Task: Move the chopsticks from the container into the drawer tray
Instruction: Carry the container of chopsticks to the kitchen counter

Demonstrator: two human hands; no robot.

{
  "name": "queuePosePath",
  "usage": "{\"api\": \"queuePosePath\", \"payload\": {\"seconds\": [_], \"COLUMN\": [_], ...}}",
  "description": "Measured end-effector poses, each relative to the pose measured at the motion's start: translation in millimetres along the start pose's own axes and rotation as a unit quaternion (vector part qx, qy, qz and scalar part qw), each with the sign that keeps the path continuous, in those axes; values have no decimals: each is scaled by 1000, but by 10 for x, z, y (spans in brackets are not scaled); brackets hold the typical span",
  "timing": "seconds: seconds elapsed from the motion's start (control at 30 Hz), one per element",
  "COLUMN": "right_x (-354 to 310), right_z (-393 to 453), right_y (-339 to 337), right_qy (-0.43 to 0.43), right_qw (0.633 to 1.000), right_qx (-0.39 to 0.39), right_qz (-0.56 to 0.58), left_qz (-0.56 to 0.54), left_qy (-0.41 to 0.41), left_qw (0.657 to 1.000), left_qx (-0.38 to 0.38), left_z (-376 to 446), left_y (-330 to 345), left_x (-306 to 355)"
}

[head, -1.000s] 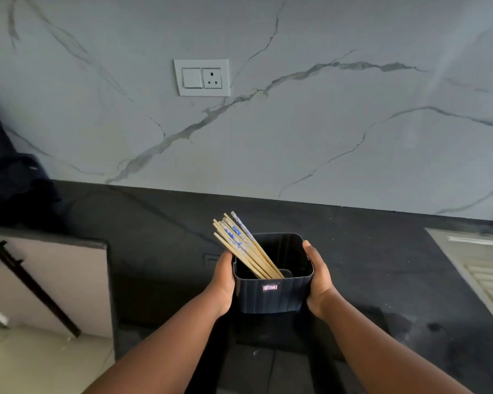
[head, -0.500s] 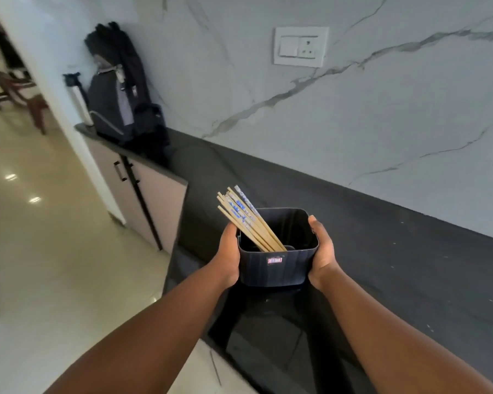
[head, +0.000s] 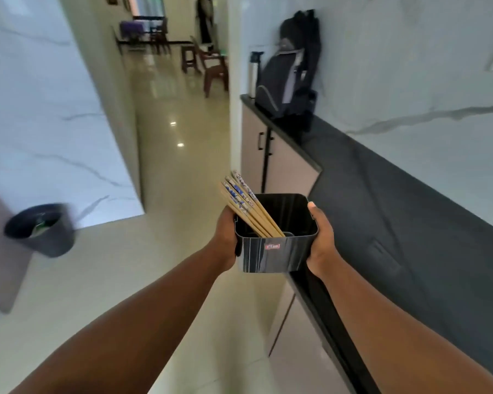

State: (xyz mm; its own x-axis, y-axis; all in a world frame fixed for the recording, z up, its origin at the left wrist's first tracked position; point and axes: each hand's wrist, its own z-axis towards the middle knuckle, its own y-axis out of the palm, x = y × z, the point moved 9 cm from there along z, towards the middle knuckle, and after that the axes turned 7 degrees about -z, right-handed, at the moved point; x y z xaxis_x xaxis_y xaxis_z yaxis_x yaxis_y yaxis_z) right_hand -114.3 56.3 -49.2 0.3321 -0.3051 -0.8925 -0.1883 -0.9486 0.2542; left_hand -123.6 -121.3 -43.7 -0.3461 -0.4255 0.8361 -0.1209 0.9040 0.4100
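A dark square plastic container (head: 276, 255) with a small red label is held in the air between both my hands, off the counter's edge. My left hand (head: 225, 237) grips its left wall and my right hand (head: 320, 237) grips its right wall, thumb on the rim. Several wooden chopsticks (head: 246, 206) with blue-and-white patterned tops lean out of its left corner. No drawer or tray is in view.
The black countertop (head: 396, 194) runs along the marble wall at right, above cabinet doors (head: 285, 169). A dark backpack (head: 291, 78) and a metal bottle (head: 254, 72) stand at its far end. A dark bin (head: 43, 231) sits on the floor at left. Chairs (head: 211, 66) stand down the hallway.
My view has swung to the left, from the wall and counter toward the hallway. The container has come off the counter and stays gripped in both hands.
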Motion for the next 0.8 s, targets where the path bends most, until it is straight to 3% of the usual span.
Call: {"api": "queuePosePath", "payload": {"seconds": [0.23,0.53,0.8], "right_x": [875,2574,3592], "right_z": [-67,-729,-1661], "right_y": [1622,3459,4970], "right_qy": [-2,134,180], "right_qw": [984,930,854], "right_qx": [-122,-267,-384], "right_qz": [-127,-213,-302], "left_qz": [-32,-65,-170], "left_qy": [40,78,79], "left_qw": [991,971,900], "left_qx": [126,214,392], "left_z": [-443,-1570,-2831], "left_y": [-1941,-4194,-5865], "left_x": [190,120,3]}}
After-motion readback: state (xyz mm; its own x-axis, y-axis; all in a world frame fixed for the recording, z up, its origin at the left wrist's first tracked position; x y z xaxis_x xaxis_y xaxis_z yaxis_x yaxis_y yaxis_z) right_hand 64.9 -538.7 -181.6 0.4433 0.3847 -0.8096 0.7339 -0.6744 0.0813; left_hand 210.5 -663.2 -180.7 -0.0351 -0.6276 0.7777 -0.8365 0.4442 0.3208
